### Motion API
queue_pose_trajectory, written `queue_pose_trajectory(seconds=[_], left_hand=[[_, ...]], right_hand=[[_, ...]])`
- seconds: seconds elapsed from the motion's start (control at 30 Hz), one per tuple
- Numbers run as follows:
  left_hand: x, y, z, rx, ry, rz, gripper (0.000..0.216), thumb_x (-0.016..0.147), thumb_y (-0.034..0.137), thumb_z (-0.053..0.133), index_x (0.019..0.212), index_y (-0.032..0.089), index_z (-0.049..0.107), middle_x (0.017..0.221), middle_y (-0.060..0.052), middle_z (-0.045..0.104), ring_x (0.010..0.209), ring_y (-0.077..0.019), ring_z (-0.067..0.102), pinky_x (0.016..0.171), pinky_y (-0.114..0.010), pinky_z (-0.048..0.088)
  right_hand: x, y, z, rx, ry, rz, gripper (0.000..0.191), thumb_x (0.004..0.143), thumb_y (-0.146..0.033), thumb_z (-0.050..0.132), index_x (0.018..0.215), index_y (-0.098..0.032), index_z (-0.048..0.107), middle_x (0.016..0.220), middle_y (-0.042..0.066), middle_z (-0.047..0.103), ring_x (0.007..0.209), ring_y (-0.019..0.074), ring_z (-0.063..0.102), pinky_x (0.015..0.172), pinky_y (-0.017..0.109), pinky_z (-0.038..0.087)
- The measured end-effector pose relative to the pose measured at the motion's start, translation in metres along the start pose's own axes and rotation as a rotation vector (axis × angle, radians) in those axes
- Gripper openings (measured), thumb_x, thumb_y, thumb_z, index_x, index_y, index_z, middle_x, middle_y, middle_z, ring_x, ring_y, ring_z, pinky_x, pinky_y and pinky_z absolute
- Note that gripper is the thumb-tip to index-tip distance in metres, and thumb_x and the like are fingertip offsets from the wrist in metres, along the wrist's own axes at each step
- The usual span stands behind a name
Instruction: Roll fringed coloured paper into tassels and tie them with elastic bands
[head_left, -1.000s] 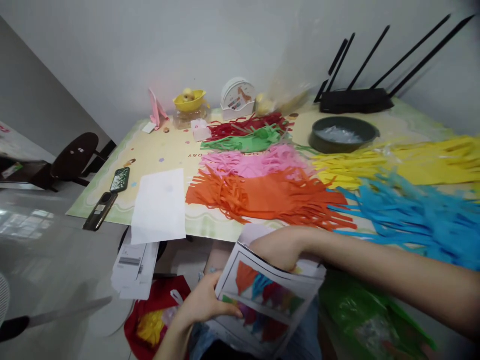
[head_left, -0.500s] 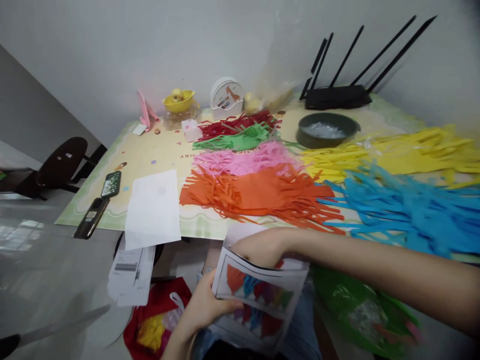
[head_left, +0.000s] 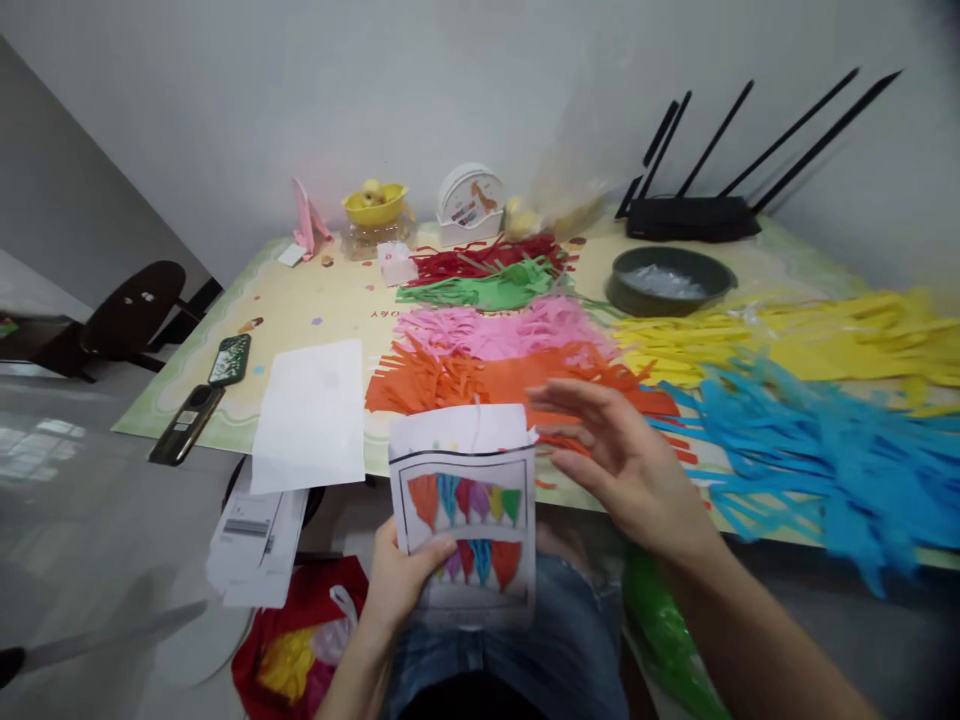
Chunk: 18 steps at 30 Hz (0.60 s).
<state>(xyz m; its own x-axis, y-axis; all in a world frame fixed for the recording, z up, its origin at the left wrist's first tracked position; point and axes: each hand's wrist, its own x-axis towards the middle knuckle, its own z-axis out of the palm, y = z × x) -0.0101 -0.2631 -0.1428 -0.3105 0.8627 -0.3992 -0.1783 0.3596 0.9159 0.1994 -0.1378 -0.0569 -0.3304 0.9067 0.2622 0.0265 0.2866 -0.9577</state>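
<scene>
My left hand [head_left: 411, 570] grips the lower left side of a white printed packet [head_left: 466, 500], thumb across its front. Pictured on the packet are two rows of colourful tassel bunting, and its white top edge stands up above a dark line. Just right of the packet, my right hand [head_left: 615, 450] is in the air with fingers apart and nothing in it. Behind it on the table lies orange fringed tissue paper [head_left: 517, 380]. Beyond that are pink [head_left: 502, 330], green [head_left: 491, 288] and dark red [head_left: 487, 258] fringed strips.
Yellow [head_left: 847, 340] and blue [head_left: 825, 430] fringed paper covers the table's right side. A dark round bowl [head_left: 630, 290] and a black router [head_left: 690, 218] stand behind. At left lie a white sheet [head_left: 311, 415] and two phones [head_left: 187, 425]. Below hangs a red bag [head_left: 259, 620].
My right hand has come out of the packet's top and moved right, its fingers now spread. The packet has turned more upright and face-on in my left hand.
</scene>
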Motion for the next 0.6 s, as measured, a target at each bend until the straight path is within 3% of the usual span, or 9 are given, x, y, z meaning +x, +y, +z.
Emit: queue_pose_trajectory(seconds=[0.07,0.13,0.23,0.3,0.4,0.53,0.57,0.6], left_hand=[[0.002,0.002,0.001,-0.019,0.021,0.017,0.047,0.058,0.035,0.084,0.097,0.012,0.070,0.096,-0.010,0.074,0.084,-0.0222,0.068,0.079,-0.031,0.053],[0.002,0.004,0.002,0.005,0.010,0.031,0.047,0.060,0.035,0.083,0.098,0.012,0.070,0.097,-0.010,0.074,0.086,-0.0230,0.068,0.081,-0.033,0.053],[-0.001,0.008,0.004,0.121,-0.010,0.073,0.046,0.062,0.036,0.082,0.099,0.011,0.069,0.095,-0.010,0.074,0.085,-0.0235,0.068,0.079,-0.033,0.053],[-0.004,0.009,0.004,0.197,-0.003,0.109,0.045,0.064,0.036,0.080,0.099,0.011,0.069,0.095,-0.010,0.074,0.085,-0.0237,0.068,0.079,-0.033,0.053],[-0.006,0.008,0.005,0.272,0.009,0.155,0.042,0.067,0.037,0.078,0.099,0.011,0.069,0.094,-0.009,0.075,0.084,-0.0240,0.068,0.079,-0.033,0.053],[-0.007,0.007,0.003,0.282,0.013,0.173,0.043,0.066,0.036,0.078,0.100,0.012,0.069,0.095,-0.009,0.074,0.086,-0.0243,0.068,0.080,-0.033,0.052],[-0.007,0.007,0.002,0.274,0.010,0.166,0.043,0.065,0.036,0.079,0.099,0.012,0.069,0.095,-0.009,0.074,0.086,-0.0244,0.068,0.080,-0.033,0.053],[-0.006,0.006,0.000,0.262,0.006,0.152,0.044,0.064,0.035,0.079,0.099,0.011,0.069,0.095,-0.009,0.075,0.086,-0.0246,0.068,0.079,-0.033,0.053]], right_hand=[[-0.015,0.024,0.008,0.056,0.060,0.008,0.066,0.080,-0.038,0.070,0.138,-0.033,0.038,0.143,0.009,0.046,0.131,0.0248,0.045,0.097,0.041,0.048],[-0.021,0.035,0.014,-0.032,0.152,-0.017,0.065,0.082,-0.037,0.068,0.140,-0.032,0.037,0.147,0.009,0.041,0.133,0.0257,0.042,0.100,0.044,0.044],[-0.015,0.028,0.015,-0.355,0.245,-0.171,0.036,0.084,-0.037,0.065,0.118,-0.026,0.061,0.137,0.010,0.051,0.123,0.0282,0.049,0.099,0.046,0.042],[-0.004,0.014,0.013,-0.586,0.230,-0.264,0.019,0.085,-0.038,0.063,0.094,-0.022,0.070,0.113,0.010,0.064,0.106,0.0278,0.056,0.090,0.044,0.043],[0.011,-0.009,0.013,-0.828,0.056,-0.244,0.026,0.090,-0.040,0.057,0.084,-0.019,0.072,0.081,0.008,0.068,0.083,0.0241,0.057,0.077,0.040,0.038],[0.020,-0.027,0.005,-0.820,-0.452,-0.191,0.038,0.096,-0.041,0.045,0.078,-0.021,0.072,0.077,0.005,0.070,0.081,0.0214,0.056,0.075,0.038,0.035],[0.020,-0.028,0.000,-0.765,-0.514,-0.192,0.040,0.096,-0.042,0.044,0.077,-0.022,0.072,0.077,0.005,0.069,0.080,0.0209,0.057,0.076,0.038,0.036],[0.018,-0.028,-0.005,-0.701,-0.493,-0.197,0.040,0.096,-0.043,0.044,0.078,-0.022,0.072,0.078,0.005,0.069,0.080,0.0209,0.058,0.076,0.038,0.038]])
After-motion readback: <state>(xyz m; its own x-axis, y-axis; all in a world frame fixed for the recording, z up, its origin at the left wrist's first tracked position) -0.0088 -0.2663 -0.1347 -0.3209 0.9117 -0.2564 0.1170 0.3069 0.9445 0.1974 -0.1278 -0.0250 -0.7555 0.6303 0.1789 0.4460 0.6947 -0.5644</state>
